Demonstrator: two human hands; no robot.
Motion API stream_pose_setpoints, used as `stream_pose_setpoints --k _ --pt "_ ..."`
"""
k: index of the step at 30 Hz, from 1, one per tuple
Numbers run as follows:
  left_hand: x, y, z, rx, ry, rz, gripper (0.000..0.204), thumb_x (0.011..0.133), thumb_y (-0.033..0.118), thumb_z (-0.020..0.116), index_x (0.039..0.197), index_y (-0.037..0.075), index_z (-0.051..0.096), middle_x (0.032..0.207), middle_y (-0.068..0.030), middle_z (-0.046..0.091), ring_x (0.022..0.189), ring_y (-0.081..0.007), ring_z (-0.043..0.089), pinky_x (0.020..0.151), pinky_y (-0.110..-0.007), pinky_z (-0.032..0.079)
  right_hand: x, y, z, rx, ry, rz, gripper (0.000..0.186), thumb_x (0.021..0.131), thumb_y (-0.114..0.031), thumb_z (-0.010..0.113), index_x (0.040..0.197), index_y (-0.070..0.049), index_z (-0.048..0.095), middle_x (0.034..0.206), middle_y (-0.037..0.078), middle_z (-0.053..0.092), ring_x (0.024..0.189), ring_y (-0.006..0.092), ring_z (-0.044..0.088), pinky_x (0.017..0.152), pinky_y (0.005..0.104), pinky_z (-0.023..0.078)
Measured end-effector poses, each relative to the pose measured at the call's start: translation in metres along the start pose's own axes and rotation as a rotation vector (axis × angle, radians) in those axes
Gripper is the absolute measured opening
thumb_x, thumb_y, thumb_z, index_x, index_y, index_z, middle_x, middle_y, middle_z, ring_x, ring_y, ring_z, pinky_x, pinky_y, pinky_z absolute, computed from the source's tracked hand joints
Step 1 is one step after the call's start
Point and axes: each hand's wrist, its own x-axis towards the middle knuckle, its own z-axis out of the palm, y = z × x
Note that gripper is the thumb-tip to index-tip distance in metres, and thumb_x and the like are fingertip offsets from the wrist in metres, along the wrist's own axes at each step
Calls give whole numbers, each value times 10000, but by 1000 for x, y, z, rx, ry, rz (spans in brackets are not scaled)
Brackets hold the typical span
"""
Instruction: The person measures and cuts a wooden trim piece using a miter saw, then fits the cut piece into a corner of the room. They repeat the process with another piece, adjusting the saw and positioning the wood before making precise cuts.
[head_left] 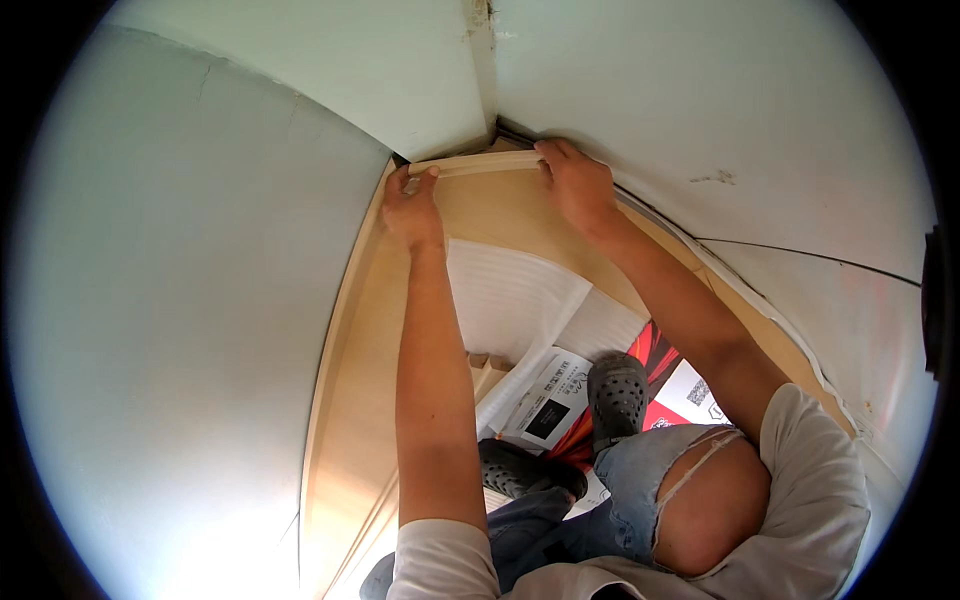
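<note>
My left hand [412, 205] has its fingers curled over a pale wooden strip [487, 162] along the far edge of a curved plywood board [490, 205], with the thumb against it. My right hand [578, 185] holds the same strip at its right end, fingers bent over the top close to a dark gap at the wall corner. The board continues down both sides, with a thin moulding along its left edge and a pale, uneven band along the right.
Pale walls [190, 280] surround me, with cracks and a dark cable [810, 254] on the right one. Below lie white foam sheeting [500, 280], printed cardboard [548, 395] and some tan pieces [485, 368]. My feet in grey clogs [615, 395] and my bent knee are among them.
</note>
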Motion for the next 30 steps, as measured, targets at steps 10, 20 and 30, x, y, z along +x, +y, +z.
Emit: stream_pose_setpoints --k 10,20,30 --pt "1 -4 1 29 8 12 463 763 280 835 1137 39 708 1091 -130 720 1030 -285 659 877 -403 501 2 4 0 -3 25 -30 234 912 -142 599 1134 -87 649 1107 75 673 900 298 674 732 420 569" --pt "-45 -7 -19 -134 -144 -153 612 745 243 845 1196 -31 534 1162 -172 573 1068 -317 562 911 -420 469 -1 8 -6 -25 2 -43 226 918 -153 594 1125 -80 650 1067 88 672 864 309 675 727 430 568" --pt "-69 -45 -45 13 -257 -32 455 827 37 659 1242 -7 477 1166 -171 509 1062 -307 533 906 -411 467 -13 18 -12 -18 -30 -44 236 897 -152 607 1124 -94 642 1083 83 662 881 306 669 732 442 561"
